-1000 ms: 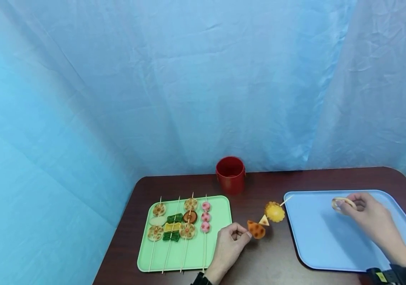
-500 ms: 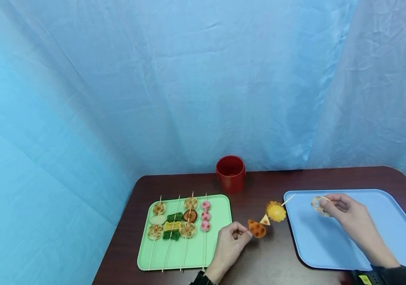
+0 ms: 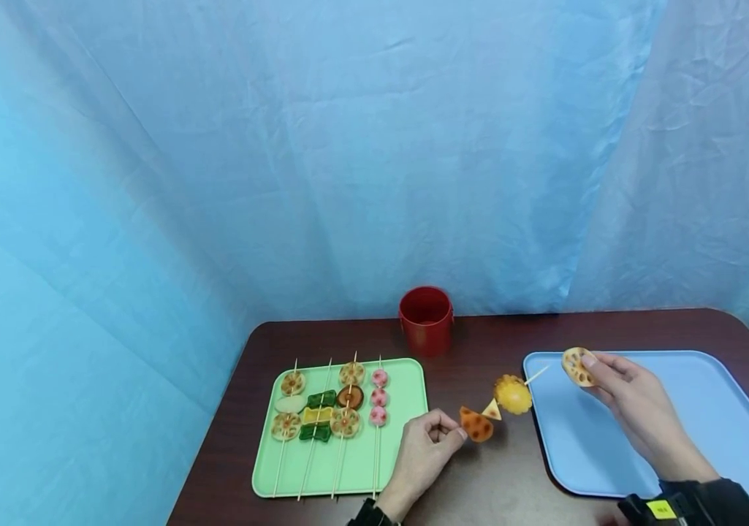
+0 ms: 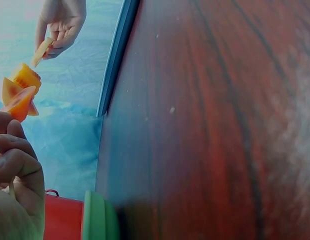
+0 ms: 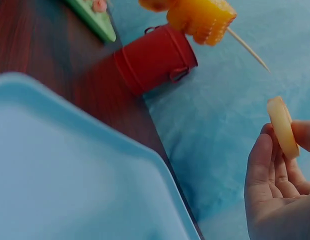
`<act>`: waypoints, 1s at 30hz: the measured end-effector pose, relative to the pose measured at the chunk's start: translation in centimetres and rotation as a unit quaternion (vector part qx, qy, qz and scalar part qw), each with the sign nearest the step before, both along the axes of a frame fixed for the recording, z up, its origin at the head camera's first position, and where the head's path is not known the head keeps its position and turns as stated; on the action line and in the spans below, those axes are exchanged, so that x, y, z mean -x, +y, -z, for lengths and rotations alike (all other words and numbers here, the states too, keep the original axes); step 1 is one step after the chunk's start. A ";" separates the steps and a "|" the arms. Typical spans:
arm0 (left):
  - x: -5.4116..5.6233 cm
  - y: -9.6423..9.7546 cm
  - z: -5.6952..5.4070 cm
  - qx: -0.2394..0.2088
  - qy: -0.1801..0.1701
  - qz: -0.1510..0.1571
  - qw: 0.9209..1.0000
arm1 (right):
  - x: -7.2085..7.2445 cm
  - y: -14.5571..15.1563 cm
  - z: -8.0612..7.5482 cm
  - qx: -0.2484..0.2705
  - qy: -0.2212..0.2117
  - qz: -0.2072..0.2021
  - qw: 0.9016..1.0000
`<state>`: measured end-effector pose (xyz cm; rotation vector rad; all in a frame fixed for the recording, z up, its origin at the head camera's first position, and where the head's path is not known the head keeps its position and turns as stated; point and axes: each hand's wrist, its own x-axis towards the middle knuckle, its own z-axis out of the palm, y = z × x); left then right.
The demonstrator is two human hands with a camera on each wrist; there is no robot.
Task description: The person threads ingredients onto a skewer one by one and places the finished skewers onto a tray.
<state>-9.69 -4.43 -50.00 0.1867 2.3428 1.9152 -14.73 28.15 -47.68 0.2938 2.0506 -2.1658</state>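
My left hand (image 3: 428,451) pinches a skewer just below its food pieces. Threaded on that skewer are an orange-brown spotted wedge (image 3: 476,424), a small pale triangle (image 3: 492,410) and a yellow corn piece (image 3: 513,394). Past the corn, the bare stick's tip (image 5: 250,51) points toward my other hand. Between thumb and fingers my right hand (image 3: 637,409) holds a lotus root slice (image 3: 578,367), raised over the left edge of the blue tray. A short gap separates the slice from the skewer tip in the right wrist view. Part of the stick is hidden inside my left hand.
On the left lies a green tray (image 3: 407,467) bearing several finished-looking skewers, among them pink pieces (image 3: 378,397) and green and yellow ones (image 3: 318,416). A red bucket (image 3: 426,321) stands at the back. The blue tray (image 3: 611,467) sits on the right of the dark table (image 3: 479,489).
My right hand has moved left with the lotus root slice, nearing the skewer tip, and the slice has turned its face to the head camera. The left hand and its skewer have barely shifted.
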 end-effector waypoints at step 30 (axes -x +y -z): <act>-0.1 0.1 0.2 -0.039 -0.039 0.031 0.998 | -0.2 -2.0 -1.1 0.131 0.058 -0.058 0.988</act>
